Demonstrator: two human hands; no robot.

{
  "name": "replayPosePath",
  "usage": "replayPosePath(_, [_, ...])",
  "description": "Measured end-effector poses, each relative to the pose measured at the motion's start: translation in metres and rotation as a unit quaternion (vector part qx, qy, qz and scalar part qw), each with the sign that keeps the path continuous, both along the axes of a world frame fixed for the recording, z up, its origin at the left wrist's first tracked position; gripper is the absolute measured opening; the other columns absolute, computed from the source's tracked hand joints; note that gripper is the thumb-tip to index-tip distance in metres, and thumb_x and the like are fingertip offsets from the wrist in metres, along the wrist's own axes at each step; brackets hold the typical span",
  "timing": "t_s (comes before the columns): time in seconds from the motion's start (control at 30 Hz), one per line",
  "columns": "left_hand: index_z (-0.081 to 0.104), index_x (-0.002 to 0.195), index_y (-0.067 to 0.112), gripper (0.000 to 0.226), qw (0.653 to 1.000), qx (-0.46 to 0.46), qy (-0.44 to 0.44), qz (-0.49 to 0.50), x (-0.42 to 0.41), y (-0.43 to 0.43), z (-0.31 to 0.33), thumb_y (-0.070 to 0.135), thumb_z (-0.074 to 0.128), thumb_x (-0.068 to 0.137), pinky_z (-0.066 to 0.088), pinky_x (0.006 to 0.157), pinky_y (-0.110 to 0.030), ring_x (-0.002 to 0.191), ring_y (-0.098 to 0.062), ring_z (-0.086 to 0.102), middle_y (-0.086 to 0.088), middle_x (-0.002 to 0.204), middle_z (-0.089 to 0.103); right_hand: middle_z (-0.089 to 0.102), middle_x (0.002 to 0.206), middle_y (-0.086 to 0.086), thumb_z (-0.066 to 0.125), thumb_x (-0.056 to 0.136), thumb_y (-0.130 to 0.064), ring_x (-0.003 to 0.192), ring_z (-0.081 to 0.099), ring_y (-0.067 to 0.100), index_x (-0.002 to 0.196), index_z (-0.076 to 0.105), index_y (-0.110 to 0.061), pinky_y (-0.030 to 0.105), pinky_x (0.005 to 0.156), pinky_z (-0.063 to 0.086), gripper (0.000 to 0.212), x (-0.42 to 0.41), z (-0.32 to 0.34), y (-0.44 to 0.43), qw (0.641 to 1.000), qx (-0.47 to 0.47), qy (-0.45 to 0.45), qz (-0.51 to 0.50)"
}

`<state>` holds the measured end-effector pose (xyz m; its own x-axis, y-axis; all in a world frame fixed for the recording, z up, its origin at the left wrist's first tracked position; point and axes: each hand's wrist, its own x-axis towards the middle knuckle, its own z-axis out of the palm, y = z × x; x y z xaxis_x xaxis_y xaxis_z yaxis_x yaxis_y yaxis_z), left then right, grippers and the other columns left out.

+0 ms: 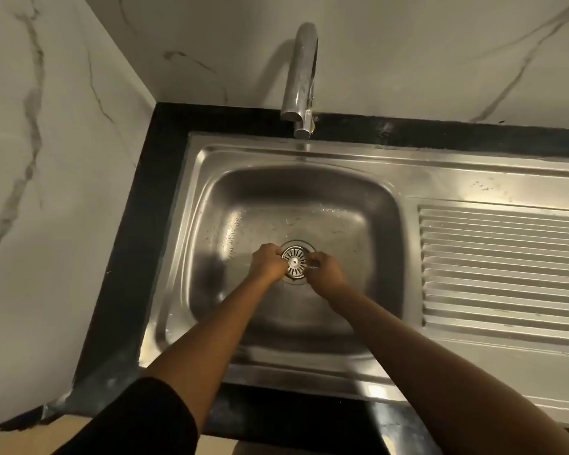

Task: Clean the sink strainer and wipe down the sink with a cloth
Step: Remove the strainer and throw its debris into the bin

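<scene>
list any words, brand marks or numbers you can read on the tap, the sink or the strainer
No text can be read in this view.
tap: bare polished metal, no mark shows.
sink and draining board: no stamp or label shows.
strainer: no lettering shows; the left hand and right hand cover parts of its rim.

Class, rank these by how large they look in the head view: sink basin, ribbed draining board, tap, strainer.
1. sink basin
2. ribbed draining board, though the frame edge cuts it off, so its place against the basin is unsure
3. tap
4. strainer, clearly smallest
</scene>
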<state>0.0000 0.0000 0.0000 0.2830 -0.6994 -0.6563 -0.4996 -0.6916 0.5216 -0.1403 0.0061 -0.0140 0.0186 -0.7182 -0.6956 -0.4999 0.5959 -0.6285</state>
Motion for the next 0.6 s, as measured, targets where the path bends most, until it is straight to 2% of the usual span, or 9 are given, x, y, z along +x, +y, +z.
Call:
replayPosePath(0.1, [0.075, 0.116, 0.004, 0.031, 1.0, 0.005, -0.002, 0.005, -0.003, -0.002, -0.004, 0.002, 0.064, 0.087, 0.059, 0.098, -0.041, 0.115, -0.037, 0.07, -0.02, 0.121, 0.076, 0.07, 0.123, 0.013, 0.061, 0.09, 0.008, 0.114, 0.066, 0.029, 0.134, 0.064, -0.005, 0.019, 0.078, 0.046, 0.046, 0.0, -0.006, -0.001, 1.0, 0.01, 0.012, -0.007])
replayPosePath(0.17, [0.075, 0.117, 0.003, 0.031, 1.0, 0.004, -0.004, 0.012, -0.005, -0.001, -0.008, 0.003, 0.065, 0.088, 0.059, 0.099, -0.042, 0.116, -0.037, 0.07, -0.02, 0.122, 0.075, 0.07, 0.113, 0.009, 0.057, 0.089, 0.008, 0.114, 0.067, 0.032, 0.131, 0.066, -0.006, 0.017, 0.069, 0.045, 0.045, 0.002, -0.008, 0.0, 1.0, 0.014, 0.025, -0.005])
replayPosePath(0.23, [0.076, 0.109, 0.005, 0.022, 1.0, -0.005, -0.008, 0.022, -0.005, -0.002, -0.011, 0.004, 0.067, 0.089, 0.058, 0.099, -0.044, 0.114, -0.037, 0.07, -0.021, 0.121, 0.075, 0.07, 0.119, 0.012, 0.055, 0.09, 0.008, 0.113, 0.066, 0.032, 0.135, 0.064, -0.005, 0.019, 0.074, 0.045, 0.048, 0.002, -0.011, 0.0, 0.999, 0.027, 0.028, 0.0])
replayPosePath(0.3, [0.073, 0.093, 0.014, 0.011, 1.0, -0.01, -0.011, 0.027, -0.005, -0.002, -0.014, 0.004, 0.068, 0.089, 0.057, 0.097, -0.044, 0.112, -0.037, 0.071, -0.023, 0.119, 0.075, 0.069, 0.127, 0.018, 0.053, 0.09, 0.007, 0.106, 0.063, 0.029, 0.138, 0.062, -0.004, 0.027, 0.078, 0.045, 0.05, 0.002, -0.014, -0.001, 0.999, 0.038, 0.026, 0.013])
replayPosePath(0.37, [0.076, 0.099, 0.009, 0.014, 0.999, -0.014, -0.014, 0.03, -0.005, -0.001, -0.016, 0.004, 0.068, 0.088, 0.058, 0.096, -0.042, 0.112, -0.037, 0.071, -0.023, 0.117, 0.076, 0.07, 0.125, 0.019, 0.055, 0.091, 0.006, 0.1, 0.061, 0.026, 0.134, 0.064, -0.004, 0.029, 0.078, 0.045, 0.045, 0.001, -0.016, -0.001, 0.999, 0.036, 0.028, 0.024])
replayPosePath(0.47, [0.078, 0.11, 0.004, 0.027, 0.999, -0.016, -0.019, 0.031, -0.005, -0.002, -0.021, 0.002, 0.069, 0.085, 0.06, 0.095, -0.04, 0.11, -0.035, 0.072, -0.019, 0.116, 0.078, 0.073, 0.121, 0.015, 0.065, 0.094, -0.004, 0.107, 0.067, 0.029, 0.13, 0.068, -0.005, 0.028, 0.081, 0.046, 0.036, 0.002, -0.019, -0.002, 0.999, 0.021, 0.023, 0.028])
replayPosePath(0.6, [0.076, 0.107, 0.01, 0.022, 0.999, -0.031, -0.02, 0.035, -0.008, -0.001, -0.022, 0.003, 0.074, 0.086, 0.061, 0.092, -0.037, 0.102, -0.028, 0.074, -0.013, 0.109, 0.078, 0.072, 0.107, 0.01, 0.062, 0.095, -0.006, 0.094, 0.063, 0.024, 0.124, 0.07, -0.008, 0.028, 0.075, 0.045, 0.031, 0.0, -0.019, -0.001, 0.999, 0.021, 0.017, 0.017])
